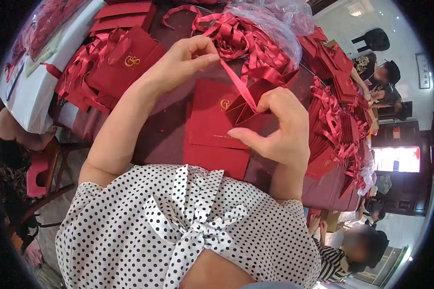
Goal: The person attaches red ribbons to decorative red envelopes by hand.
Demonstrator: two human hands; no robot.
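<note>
My left hand point(187, 61) is closed in a pinch on the end of a red ribbon point(236, 79). The ribbon runs taut down to the right, into the open top of a small red paper bag point(242, 110). My right hand point(288, 126) grips that bag at its upper edge with curled fingers, the thumb extended along its lower side; some fingertips are hidden behind the bag. Below it, flat red bags point(205, 118) with gold lettering lie on the dark red tablecloth point(166, 139) in front of me.
A heap of loose red ribbons point(226, 36) lies ahead, beside clear plastic wrap point(279, 21). Ribboned bags point(123, 62) are piled on the left, near a white box point(31, 94). More bags point(330, 111) line the right. Other people point(361, 248) sit at the right.
</note>
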